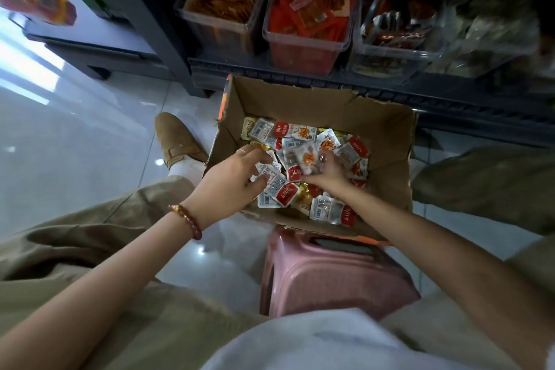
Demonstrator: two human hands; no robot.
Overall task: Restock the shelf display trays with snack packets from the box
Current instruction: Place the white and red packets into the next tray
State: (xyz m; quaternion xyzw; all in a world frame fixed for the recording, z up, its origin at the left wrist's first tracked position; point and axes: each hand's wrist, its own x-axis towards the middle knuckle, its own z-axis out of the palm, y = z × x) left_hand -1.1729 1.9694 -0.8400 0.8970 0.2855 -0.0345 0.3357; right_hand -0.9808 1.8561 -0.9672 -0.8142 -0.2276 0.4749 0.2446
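Pale glossy tiled floor (75, 135) fronts a dark metal shelf (270, 69). On its lowest level stand three clear plastic display trays: one of brown sticks (192, 13), one of orange-red packs (306, 45), and one of mixed silvery packs (387, 52).

An open brown cardboard box (300, 102) sits directly before the shelf. Its near edge rests on a pink plastic stool (330, 273).

Small white-and-red foil snack packets (327, 210) lie loose across the box bottom. They are flat and overlapping, with their long axes in no common direction.

Both hands are down inside the box.
- The left hand (231, 180) has its fingers (256, 155) and thumb curled onto packets at the near-left of the heap, pinching at least one.
- The right hand (330, 173) has its fingers (326, 161) closed round a small bunch held slightly above the heap. Motion blur prevents a count.

Governing relation: the trays lie straight ahead of the hands, beyond the far wall of the box and higher than it. In my judgement the load must be lifted clear of that wall and then carried forward.

The right hand is nearer the silvery-pack tray and the left hand nearer the brown one. Which tray takes this product cannot be determined from this view.
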